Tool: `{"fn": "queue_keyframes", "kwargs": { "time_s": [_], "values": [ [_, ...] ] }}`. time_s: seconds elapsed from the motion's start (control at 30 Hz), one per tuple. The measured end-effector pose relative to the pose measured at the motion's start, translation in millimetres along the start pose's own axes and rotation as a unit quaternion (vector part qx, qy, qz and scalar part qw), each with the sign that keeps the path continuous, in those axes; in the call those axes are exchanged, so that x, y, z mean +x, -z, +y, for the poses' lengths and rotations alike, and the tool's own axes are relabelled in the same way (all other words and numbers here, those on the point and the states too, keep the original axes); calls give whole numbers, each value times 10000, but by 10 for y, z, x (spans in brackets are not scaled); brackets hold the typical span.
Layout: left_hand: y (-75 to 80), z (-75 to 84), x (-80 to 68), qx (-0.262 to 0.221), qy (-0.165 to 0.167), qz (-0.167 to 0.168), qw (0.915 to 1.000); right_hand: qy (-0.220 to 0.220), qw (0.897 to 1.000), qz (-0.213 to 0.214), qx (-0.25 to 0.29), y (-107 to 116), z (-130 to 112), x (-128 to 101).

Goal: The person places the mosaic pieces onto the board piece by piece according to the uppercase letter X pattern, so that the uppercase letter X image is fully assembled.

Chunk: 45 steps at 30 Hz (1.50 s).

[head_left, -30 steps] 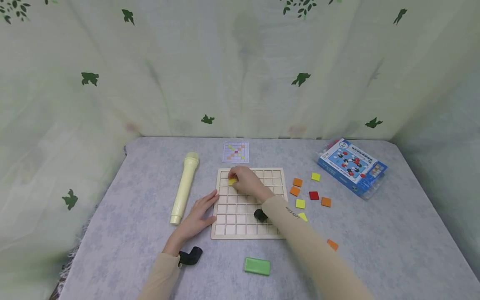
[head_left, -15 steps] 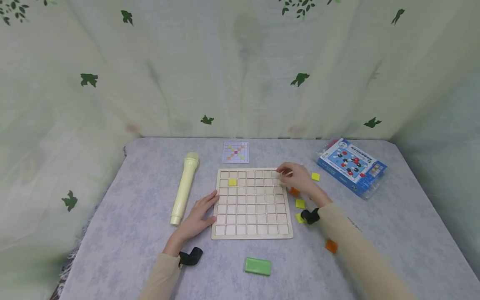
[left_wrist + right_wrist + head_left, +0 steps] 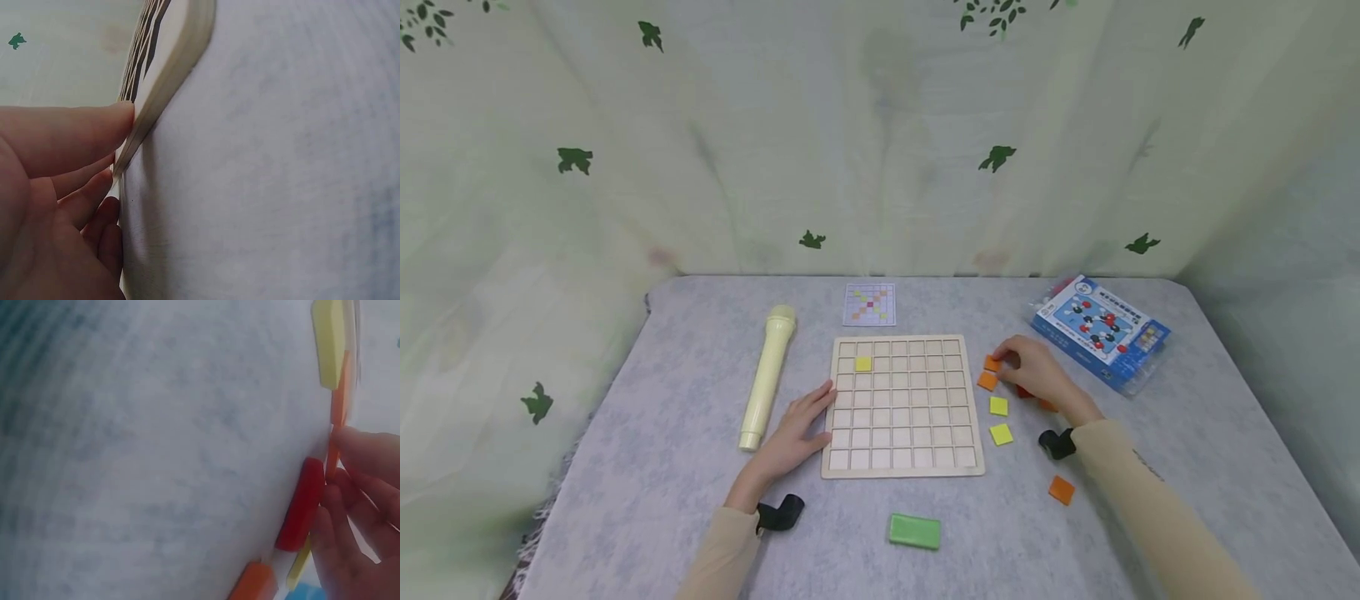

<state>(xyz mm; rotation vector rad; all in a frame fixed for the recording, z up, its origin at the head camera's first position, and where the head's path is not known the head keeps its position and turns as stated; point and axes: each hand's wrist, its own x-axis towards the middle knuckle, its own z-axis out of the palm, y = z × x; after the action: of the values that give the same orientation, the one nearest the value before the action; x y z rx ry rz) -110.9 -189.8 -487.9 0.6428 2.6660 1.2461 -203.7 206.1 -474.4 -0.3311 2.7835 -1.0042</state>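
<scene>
A wooden grid board (image 3: 902,417) lies flat, one yellow tile (image 3: 863,363) in an upper-left square. Along the board's left edge rests my left hand (image 3: 792,429), fingers extended; the thumb (image 3: 94,139) touches the rim in the left wrist view. Right of the board, my right hand (image 3: 1041,371) pinches an orange tile (image 3: 333,452) by its edges, low at the table. Just below it is a second orange tile (image 3: 987,381). A red tile (image 3: 303,506) lies beside the fingers, partly covered in the head view. Another yellow tile (image 3: 300,565) shows behind the fingers.
Two yellow tiles (image 3: 1000,434) and an orange tile (image 3: 1062,490) lie right of the board. A pale yellow microphone-shaped object (image 3: 767,379) lies left, a green block (image 3: 914,532) in front. Behind are a patterned grid card (image 3: 869,304) and a blue box (image 3: 1101,325).
My right hand has left the yellow tile on the board and moved right to the loose tiles, then slightly farther right to an orange one. The left hand has stayed put.
</scene>
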Motion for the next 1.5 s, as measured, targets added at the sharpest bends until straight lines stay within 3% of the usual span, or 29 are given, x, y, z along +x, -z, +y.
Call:
{"fn": "queue_keyframes", "kwargs": {
  "time_s": [0.2, 0.5, 0.63, 0.83, 1.13, 1.4, 1.5],
  "values": [
    [-4, -2, 6, -54, -14, 5, 10000, 22, 10000, 35, 55, -15, -72, 42],
    [-11, -24, 7, -58, -9, 5, 10000, 920, 9945, -250, 429, -191, -408, 204],
    [-12, -37, 7, -67, -12, -1, 10000, 1120, 9927, -436, 110, -306, -564, 295],
    [-5, -31, 10, -100, -33, 3, 9999, 1199, 9905, -376, -550, -411, -697, 367],
    [-22, -37, 14, -96, -5, 1, 10000, 914, 9944, -271, 460, -224, -452, 221],
    [-11, -33, -6, -98, 14, 27, 9999, 204, 9974, -145, 675, 56, -142, -22],
    [-10, -40, -10, -118, -3, 38, 9999, 198, 9973, -193, 674, 117, -54, -133]
  ]
}}
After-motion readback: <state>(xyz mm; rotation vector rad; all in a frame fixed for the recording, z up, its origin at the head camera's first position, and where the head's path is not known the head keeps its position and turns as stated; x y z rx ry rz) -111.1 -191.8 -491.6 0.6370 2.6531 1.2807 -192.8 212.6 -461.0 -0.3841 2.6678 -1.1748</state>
